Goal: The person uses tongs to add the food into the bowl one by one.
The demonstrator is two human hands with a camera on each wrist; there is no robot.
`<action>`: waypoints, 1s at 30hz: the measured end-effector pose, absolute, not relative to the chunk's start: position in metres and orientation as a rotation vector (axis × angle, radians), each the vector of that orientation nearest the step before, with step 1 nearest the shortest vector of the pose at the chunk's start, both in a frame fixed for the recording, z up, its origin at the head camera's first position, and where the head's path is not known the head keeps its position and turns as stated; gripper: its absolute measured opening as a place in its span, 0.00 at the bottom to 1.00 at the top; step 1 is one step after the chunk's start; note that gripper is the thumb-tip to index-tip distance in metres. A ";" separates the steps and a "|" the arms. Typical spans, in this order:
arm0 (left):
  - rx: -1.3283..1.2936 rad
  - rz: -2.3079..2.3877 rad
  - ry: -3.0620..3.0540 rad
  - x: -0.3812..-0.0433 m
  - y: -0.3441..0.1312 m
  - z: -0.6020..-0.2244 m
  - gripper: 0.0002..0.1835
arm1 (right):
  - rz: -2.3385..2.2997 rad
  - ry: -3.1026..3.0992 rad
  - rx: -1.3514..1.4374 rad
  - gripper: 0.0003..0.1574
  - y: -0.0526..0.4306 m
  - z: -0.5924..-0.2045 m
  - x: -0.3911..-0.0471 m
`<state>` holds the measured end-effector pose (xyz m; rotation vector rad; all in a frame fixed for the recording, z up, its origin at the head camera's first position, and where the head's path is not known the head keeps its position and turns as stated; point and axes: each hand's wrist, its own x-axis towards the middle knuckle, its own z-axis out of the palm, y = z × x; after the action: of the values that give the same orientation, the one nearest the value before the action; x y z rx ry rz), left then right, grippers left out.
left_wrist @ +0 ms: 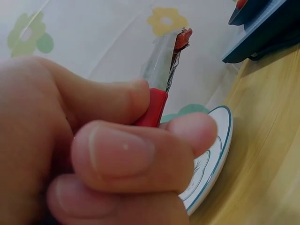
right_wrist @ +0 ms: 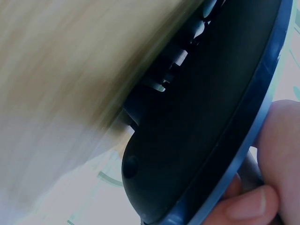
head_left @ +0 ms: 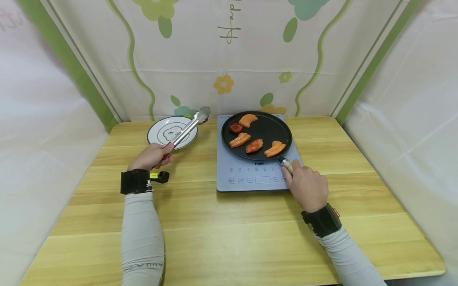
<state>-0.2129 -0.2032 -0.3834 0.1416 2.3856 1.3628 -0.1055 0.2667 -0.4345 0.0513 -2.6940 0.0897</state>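
My left hand (head_left: 152,156) grips metal tongs (head_left: 186,130) by their red handle (left_wrist: 153,110). The tongs slant up and to the right over a white plate (head_left: 156,133) with a dark rim line. Between their tips is a reddish-brown piece of food (left_wrist: 183,40). My right hand (head_left: 308,187) is wrapped around the handle (head_left: 286,163) of a black round frying pan (head_left: 270,130). Several orange pieces of food, such as one piece (head_left: 275,149) near the handle, and darker red ones, like the far-left piece (head_left: 235,128), lie in the pan.
Under the pan is a flat grey induction cooktop (head_left: 243,184) with a touch panel along its front. Both stand at the back of a wooden table (head_left: 214,238). A flower-printed cloth (head_left: 257,51) hangs right behind, and pale cloth walls close off both sides.
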 end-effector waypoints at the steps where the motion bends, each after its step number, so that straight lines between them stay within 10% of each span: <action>1: 0.150 1.364 2.386 -0.213 -0.202 -0.383 0.29 | 0.090 -2.694 0.052 0.28 0.267 -0.434 -0.106; 30: 0.265 1.259 2.458 -0.215 -0.173 -0.378 0.29 | 0.082 -2.662 0.064 0.28 0.265 -0.433 -0.104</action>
<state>-0.2146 -0.1729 -0.3782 0.2652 2.4580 1.2587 -0.1045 0.2653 -0.4334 0.0638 -2.6616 0.0824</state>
